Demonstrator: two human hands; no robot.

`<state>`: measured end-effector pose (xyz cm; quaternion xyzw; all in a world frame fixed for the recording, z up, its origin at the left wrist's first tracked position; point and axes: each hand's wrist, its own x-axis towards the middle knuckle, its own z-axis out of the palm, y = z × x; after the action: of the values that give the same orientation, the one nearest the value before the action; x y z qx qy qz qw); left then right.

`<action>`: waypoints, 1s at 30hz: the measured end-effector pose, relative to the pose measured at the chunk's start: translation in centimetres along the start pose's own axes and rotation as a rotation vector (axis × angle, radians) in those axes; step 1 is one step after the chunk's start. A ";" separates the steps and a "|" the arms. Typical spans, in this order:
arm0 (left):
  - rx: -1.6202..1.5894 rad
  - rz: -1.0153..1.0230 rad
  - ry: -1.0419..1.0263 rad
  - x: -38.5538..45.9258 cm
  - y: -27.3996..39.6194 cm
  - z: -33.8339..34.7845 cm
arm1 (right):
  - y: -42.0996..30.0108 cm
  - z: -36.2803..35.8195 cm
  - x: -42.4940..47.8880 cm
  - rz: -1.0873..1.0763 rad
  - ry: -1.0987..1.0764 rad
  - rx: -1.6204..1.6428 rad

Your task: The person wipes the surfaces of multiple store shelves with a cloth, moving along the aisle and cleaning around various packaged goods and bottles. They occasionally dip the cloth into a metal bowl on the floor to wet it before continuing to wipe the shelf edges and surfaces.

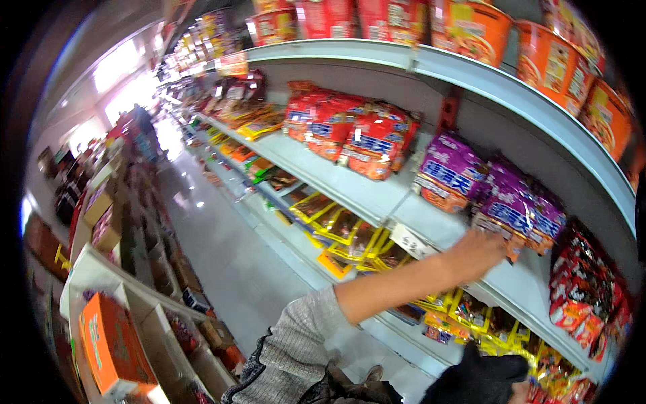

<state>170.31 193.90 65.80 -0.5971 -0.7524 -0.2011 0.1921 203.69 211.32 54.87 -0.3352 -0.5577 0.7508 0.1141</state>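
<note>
My left hand [482, 255] reaches across the front of a shelf, the arm in a short grey sleeve. It touches the lower front of a purple instant-noodle multipack [509, 212]. Motion blur hides its fingers, so I cannot tell whether they grip the pack. A second purple multipack [449, 169] stands just to the left of that one. At the bottom edge a small patch of skin, apparently my right hand [520, 393], shows beside a black cloth-like item [474, 379]. Most of that hand is hidden or cut off.
Red noodle multipacks [373, 139] and dark red packs [585, 288] share the shelf [348, 182]. Noodle tubs line the upper shelf edge [469, 65]. Yellow-edged packets [348, 230] lie below. Across the aisle floor [212, 252], an orange box [113, 343] sits in a divided rack.
</note>
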 end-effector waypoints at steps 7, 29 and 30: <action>-1.309 -0.461 -0.720 -16.6 7.6 1.3 | 4.2 5.1 1.3 0.297 -0.313 -0.138; -1.716 -1.500 0.015 -36.3 15.9 3.0 | 11.6 21.7 5.3 0.905 -0.780 -0.363; -1.736 -1.565 0.058 -36.9 16.1 2.6 | 11.9 22.1 5.0 0.932 -0.779 -0.352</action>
<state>193.71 168.28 45.29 0.1033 -0.5202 -0.7249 -0.4395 188.36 193.03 45.50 -0.2588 -0.4690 0.6854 -0.4932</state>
